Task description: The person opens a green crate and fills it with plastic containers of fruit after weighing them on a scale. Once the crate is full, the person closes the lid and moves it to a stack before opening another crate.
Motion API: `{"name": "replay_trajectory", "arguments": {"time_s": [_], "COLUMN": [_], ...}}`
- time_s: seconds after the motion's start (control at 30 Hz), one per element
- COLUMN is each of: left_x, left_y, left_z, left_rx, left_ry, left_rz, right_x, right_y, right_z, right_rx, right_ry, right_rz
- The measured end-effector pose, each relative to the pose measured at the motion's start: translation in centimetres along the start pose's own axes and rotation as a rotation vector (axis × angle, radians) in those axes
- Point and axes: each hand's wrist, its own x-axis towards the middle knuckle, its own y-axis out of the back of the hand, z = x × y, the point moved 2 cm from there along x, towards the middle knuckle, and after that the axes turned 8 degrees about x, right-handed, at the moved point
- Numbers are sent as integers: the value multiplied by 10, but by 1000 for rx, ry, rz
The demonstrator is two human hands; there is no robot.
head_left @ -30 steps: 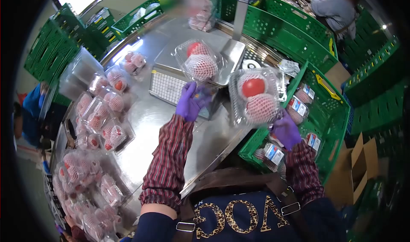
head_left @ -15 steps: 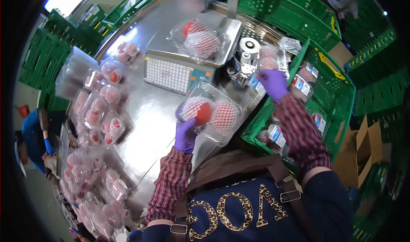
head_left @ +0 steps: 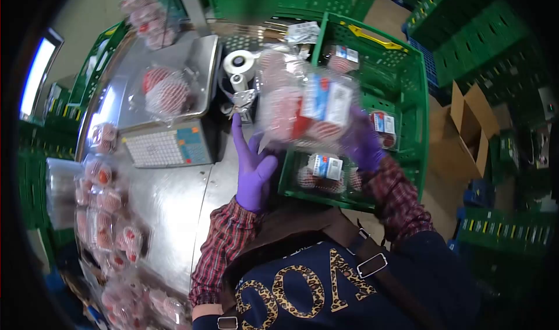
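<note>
A clear plastic pack of red fruit in foam nets (head_left: 285, 114), blurred by motion, is in my right hand (head_left: 365, 143), which grips its right side. A blue and white label (head_left: 329, 103) lies across the lid. To the left, my left hand (head_left: 251, 173), purple-gloved like the right, has its fingers apart and holds nothing. Its raised forefinger points up just below the label dispenser (head_left: 241, 103) with its white roll (head_left: 239, 63). Partly hidden behind the held pack is another fruit pack (head_left: 276, 60).
At the right stands a green crate (head_left: 412, 178) with several labelled packs. A fruit pack (head_left: 166, 94) rests on the scale (head_left: 201, 91), behind its keypad (head_left: 154, 147). Several packs (head_left: 102, 228) line the steel table's left side. An open cardboard box (head_left: 460, 138) is farther right.
The pack that was in my left hand is now in my right, with a label showing on it. My left hand has let go, and the view has swung right.
</note>
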Motion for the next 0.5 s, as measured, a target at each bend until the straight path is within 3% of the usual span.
{"name": "replay_trajectory", "arguments": {"time_s": [0.07, 0.1, 0.17, 0.27, 0.3, 0.4, 0.43, 0.47, 0.5], "left_x": [-2, -6, -18, -50, -64, -129, -149, -176, -201], "left_y": [9, 19, 64, 115, 138, 216, 230, 252, 278], "left_z": [-3, -1, -18, -19, -22, -34, -29, -33, -38], "left_rx": [138, 167, 115, 151, 104, -93, -198, -318, -399], "left_ry": [103, 148, 195, 256, 275, 388, 421, 386, 360], "left_rz": [28, 106, 253, 443, 528, 840, 982, 1074, 1186], "right_x": [13, 1, 33, 67, 90, 95, 113, 118, 126], "right_y": [64, 38, 130, 214, 251, 314, 395, 424, 450], "right_z": [-63, -95, -148, -182, -183, -164, -186, -193, -206], "right_rx": [-149, -267, -626, -931, -873, -398, -919, -1420, -1714], "right_ry": [188, 341, 576, 713, 581, -68, -11, 145, 278], "right_rz": [-66, -5, 302, 460, 419, 207, 14, -136, -297]}}
